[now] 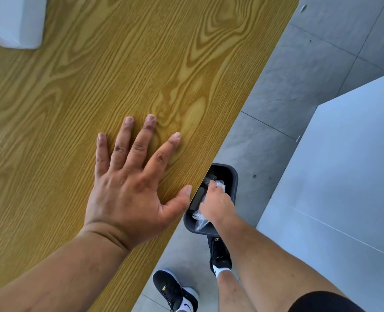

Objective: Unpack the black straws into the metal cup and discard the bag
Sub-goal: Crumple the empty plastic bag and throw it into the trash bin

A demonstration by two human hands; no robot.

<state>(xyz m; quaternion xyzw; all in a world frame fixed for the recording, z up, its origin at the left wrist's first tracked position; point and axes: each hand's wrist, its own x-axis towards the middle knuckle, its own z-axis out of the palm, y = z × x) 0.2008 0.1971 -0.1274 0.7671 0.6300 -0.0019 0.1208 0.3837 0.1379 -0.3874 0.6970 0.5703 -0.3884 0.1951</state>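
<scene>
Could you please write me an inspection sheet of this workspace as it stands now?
Surface: wood-grain table, its edge running diagonally above the bin.
Job's things: crumpled clear bag at the mouth of the dark bin on the floor; straws and metal cup not in view.
Clutter: white object at the table's far left, cut off by the frame.
Grips: left hand lies flat on the table, fingers spread; right hand grips the bag over the bin.
Cables: nothing seen.
Surroundings: grey tiled floor, white panel on the right, black shoes near the bin.
</scene>
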